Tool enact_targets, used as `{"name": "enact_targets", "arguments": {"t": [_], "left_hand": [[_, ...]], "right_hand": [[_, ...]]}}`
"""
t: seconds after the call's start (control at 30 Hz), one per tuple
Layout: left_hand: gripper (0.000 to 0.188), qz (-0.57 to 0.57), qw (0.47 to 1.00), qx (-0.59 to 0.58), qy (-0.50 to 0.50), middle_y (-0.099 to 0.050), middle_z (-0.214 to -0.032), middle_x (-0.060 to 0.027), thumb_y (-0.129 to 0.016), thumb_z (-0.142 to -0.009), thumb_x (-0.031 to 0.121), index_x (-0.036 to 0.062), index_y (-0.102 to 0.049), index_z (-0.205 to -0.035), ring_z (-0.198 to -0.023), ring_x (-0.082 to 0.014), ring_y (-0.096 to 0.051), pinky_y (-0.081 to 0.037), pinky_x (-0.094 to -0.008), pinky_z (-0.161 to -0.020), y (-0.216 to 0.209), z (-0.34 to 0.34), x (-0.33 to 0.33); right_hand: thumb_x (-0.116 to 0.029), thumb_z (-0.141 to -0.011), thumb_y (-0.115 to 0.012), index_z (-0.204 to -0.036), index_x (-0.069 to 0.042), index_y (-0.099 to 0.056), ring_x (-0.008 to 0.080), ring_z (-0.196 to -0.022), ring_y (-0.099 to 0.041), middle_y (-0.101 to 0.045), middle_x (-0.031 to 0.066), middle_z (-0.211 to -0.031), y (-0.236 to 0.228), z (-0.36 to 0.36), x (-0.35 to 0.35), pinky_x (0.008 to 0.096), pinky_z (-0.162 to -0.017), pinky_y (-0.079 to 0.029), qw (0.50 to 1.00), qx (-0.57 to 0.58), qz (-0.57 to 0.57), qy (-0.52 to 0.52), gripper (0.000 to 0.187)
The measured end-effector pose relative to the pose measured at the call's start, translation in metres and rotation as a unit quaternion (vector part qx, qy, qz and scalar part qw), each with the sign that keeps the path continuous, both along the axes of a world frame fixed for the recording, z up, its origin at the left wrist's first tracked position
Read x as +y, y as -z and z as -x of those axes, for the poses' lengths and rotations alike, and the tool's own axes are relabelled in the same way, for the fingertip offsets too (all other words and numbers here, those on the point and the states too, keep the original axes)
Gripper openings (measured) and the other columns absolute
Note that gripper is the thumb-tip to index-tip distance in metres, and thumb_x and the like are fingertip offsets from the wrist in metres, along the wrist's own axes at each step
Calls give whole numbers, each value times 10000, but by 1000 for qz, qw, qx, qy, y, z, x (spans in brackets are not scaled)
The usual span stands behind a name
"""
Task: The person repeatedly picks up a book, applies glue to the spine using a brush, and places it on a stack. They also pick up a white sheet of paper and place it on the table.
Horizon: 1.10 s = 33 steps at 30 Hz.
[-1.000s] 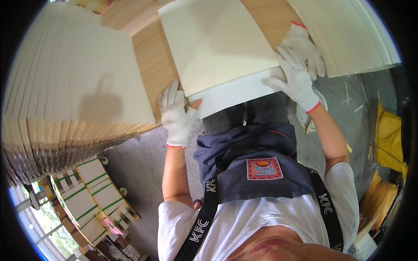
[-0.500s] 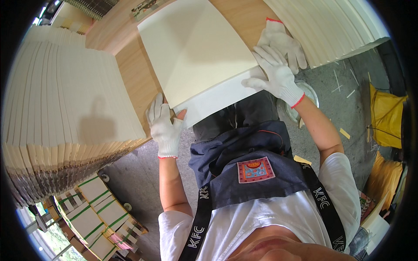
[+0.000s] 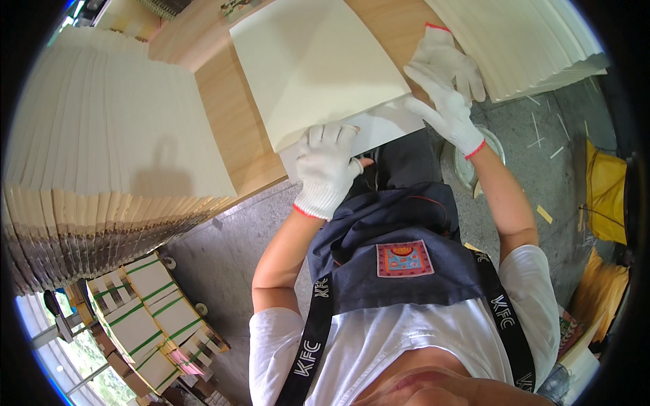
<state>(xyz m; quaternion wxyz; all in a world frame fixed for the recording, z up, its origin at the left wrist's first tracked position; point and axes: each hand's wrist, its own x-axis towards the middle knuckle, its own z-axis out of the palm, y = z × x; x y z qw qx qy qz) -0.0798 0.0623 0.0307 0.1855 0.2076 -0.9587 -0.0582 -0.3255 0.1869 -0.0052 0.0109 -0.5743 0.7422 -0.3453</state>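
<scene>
Head view: my left grip point(image 3: 330, 162) curls over the white sheet point(image 3: 387, 126), pinch unclear; right grip point(image 3: 441, 114) spread at its corner. Cream sheet point(image 3: 318, 68) lies just beyond. I judge edge-aligning; next needs even pressure.

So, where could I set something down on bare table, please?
Bare wood shows between left stack and sheet, and between sheet and right stack, beyond the loose glove. Crowded: sheet's near edge, by left hand and right hand.
</scene>
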Motion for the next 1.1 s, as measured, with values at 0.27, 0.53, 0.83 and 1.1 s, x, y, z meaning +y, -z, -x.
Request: {"name": "enact_targets", "arguments": {"t": [0.27, 0.53, 0.83, 1.1], "left_hand": [[492, -83, 993, -87, 6, -637, -1079, -26, -824, -654, 236, 169, -659, -1112, -1022, -274, -580, -467, -421, -893, -11, 4, -14], [491, 41, 998, -37, -2, -611, -1287, -115, -728, -695, 61, 121, -630, -1172, -1159, -325, -591, -473, -434, -968, -10, -25, -28], [167, -132, 974, -184, -19, -672, -1026, -18, -754, -763, 184, 143, -682, -908, -935, -269, -655, -526, -394, -769, -45, -21, -71], [206, -63, 994, -88, 16, -671, -936, -44, -772, -764, 202, 113, -671, -919, -863, -282, -655, -528, -388, -739, -20, -43, -66]], "right_hand": [[-367, -931, -634, -1336, -40, -573, 333, -1335, -468, -545, 181, -1397, -1, 1, 2, 400, -1099, -376, 999, -36, 17, -12, 524], [-450, -969, -522, -910, -34, -684, 327, -908, -624, -667, 156, -947, -44, 5, -44, 430, -850, -494, 982, 102, -36, -152, 450], [-565, -876, -567, -812, -43, -694, 345, -924, -613, -664, 162, -916, -96, -6, -85, 435, -776, -505, 878, 104, -436, -167, 541], [-553, -845, -580, -952, -80, -709, 283, -1030, -611, -633, 113, -1053, -65, -13, -48, 399, -809, -526, 926, 227, -223, -204, 503]]}}
